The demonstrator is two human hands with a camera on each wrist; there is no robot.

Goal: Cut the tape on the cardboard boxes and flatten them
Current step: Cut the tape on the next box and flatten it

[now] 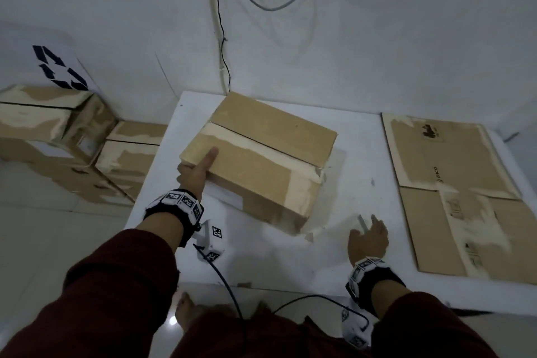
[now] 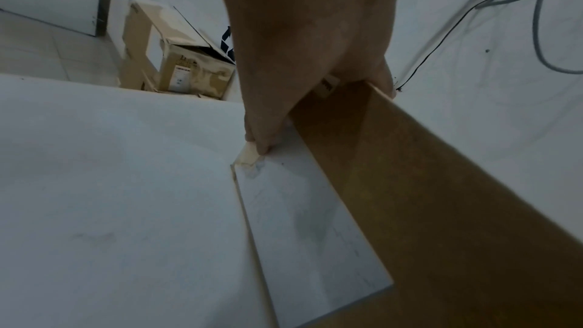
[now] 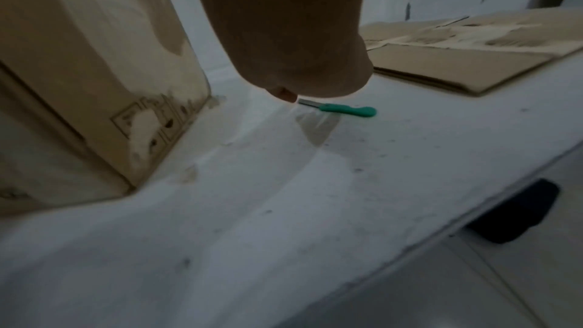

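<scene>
The left hand (image 1: pixel 194 173) grasps the near-left corner of the cardboard box (image 1: pixel 261 163), thumb laid along the top face and the fingers wrapped down over the side; the left wrist view shows the fingers reaching the worktop at the box's lower edge, beside a white label on that side. The box stands closed on the white worktop (image 1: pixel 290 253), turned at an angle, with a pale tape strip (image 1: pixel 261 145) running along its top seam next to a dark slit. The right hand (image 1: pixel 368 238) hovers low over the worktop just right of the box's near corner, apart from the box, fingers loosely extended and holding nothing. A green-handled knife (image 3: pixel 340 108) lies flat on the worktop directly beyond the right fingertips; contact cannot be confirmed. Flattened cardboard (image 1: pixel 459 183) lies on the worktop well to the right. Stacked boxes (image 1: pixel 66 136) stand on the floor to the left, against the wall.
</scene>
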